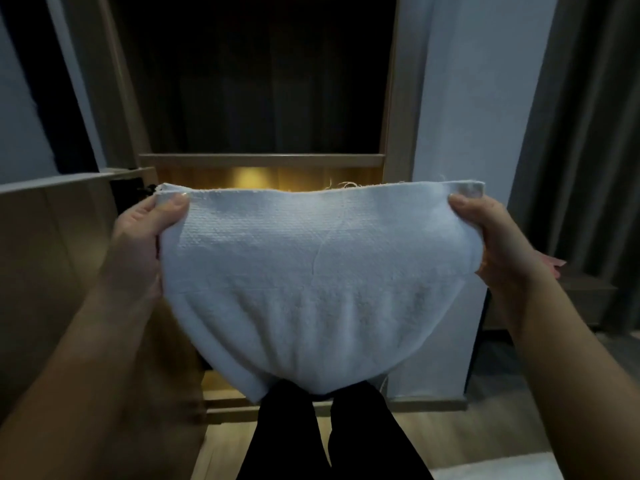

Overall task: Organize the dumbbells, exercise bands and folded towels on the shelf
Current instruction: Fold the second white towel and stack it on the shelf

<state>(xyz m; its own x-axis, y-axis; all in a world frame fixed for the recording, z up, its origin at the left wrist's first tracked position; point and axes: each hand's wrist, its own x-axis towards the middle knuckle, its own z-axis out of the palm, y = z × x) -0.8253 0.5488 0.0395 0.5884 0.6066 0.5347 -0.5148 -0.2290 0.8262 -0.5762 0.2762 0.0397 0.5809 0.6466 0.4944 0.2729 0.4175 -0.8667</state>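
From my end of the feed, the fingers (175,203) of the left hand (138,237) pinch the upper left corner of a white towel (318,271). The thumb lies flat on the near face and the other fingers are hidden behind the cloth. The right hand (502,240) does the same at the upper right corner, its thumb pressed on the front just below the hem. Both hands are closed on the cloth.

The towel is held in the air, well above the floor, with its long axis running left to right between the two hands. Its top edge dips a little in the middle, and a few loose threads (343,184) stick up from it. I can see two layers at the upper left corner. The body hangs down in a rounded sag, its lowest part in front of the person's black trouser legs (311,441).

Behind the towel stands a wooden shelf (263,160). The compartment above its board is dark, and a warm light glows just under the board. A white wall (467,98) and a grey curtain (588,133) are on the right, with wooden floor (485,431) below.
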